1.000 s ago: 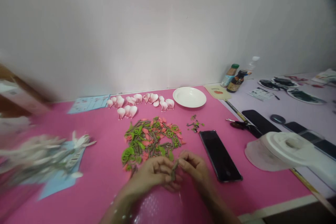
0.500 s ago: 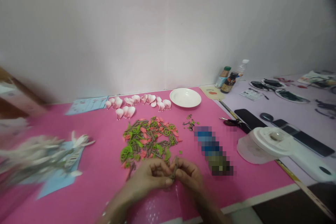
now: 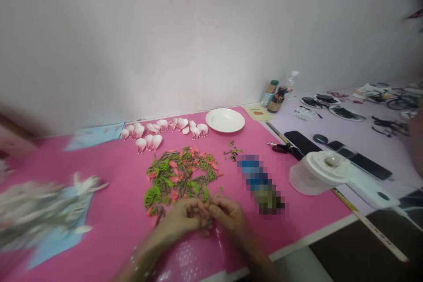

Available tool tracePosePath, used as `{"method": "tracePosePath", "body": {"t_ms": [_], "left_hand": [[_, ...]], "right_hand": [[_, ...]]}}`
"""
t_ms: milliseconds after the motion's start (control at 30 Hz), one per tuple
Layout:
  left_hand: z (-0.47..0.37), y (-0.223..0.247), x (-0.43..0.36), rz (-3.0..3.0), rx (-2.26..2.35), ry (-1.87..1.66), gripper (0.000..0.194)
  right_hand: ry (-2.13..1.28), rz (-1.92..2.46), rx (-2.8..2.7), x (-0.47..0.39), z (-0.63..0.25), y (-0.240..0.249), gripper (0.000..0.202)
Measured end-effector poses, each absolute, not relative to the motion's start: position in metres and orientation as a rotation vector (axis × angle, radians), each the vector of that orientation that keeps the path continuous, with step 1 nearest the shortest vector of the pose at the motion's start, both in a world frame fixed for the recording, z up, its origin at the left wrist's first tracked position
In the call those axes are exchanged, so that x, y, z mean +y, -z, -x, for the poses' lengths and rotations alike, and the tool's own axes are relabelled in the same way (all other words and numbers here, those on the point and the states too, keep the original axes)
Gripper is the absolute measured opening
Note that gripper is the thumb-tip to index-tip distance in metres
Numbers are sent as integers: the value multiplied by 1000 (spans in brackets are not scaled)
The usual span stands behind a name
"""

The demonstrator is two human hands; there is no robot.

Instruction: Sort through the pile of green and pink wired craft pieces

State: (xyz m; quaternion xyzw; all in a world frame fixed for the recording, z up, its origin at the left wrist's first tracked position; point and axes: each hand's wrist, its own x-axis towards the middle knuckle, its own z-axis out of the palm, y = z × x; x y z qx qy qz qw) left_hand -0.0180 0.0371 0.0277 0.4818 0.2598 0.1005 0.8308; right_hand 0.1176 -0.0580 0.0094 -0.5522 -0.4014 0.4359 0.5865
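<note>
My left hand [image 3: 181, 221] and my right hand [image 3: 228, 217] meet fingertip to fingertip over the pink table cover [image 3: 119, 194], pinching a small brown-green piece [image 3: 207, 219] between them. Just beyond my fingers lies a heap of small green, brown and red plastic parts [image 3: 180, 175]. A few more loose bits [image 3: 232, 152] lie to the right of the heap. Rows of pale pink petal pieces [image 3: 161, 131] sit farther back, near a white plate [image 3: 225, 120].
A blurred-out phone [image 3: 261, 185] lies right of my hands. A white plastic fixture [image 3: 333, 174], scissors [image 3: 280, 147] and dark phones [image 3: 355, 159] lie further right. Bottles [image 3: 276, 95] stand by the wall. White flower parts [image 3: 39, 205] and blue paper lie left.
The view has swung to the right, so everything has shifted left in frame. My hands stay joined on the small piece, with the fingers curled closer over it.
</note>
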Motion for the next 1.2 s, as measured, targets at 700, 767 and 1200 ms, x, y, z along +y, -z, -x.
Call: {"method": "tracePosePath", "body": {"t_ms": [700, 767, 1200], "left_hand": [[18, -14, 28, -865, 645, -277, 16], [18, -14, 29, -867, 648, -256, 16], [19, -12, 31, -870, 626, -295, 32]], "right_hand": [[-1011, 1266, -995, -49, -118, -8, 41], [-1005, 1263, -987, -49, -117, -7, 40], [-964, 1311, -1023, -48, -123, -14, 42]]}}
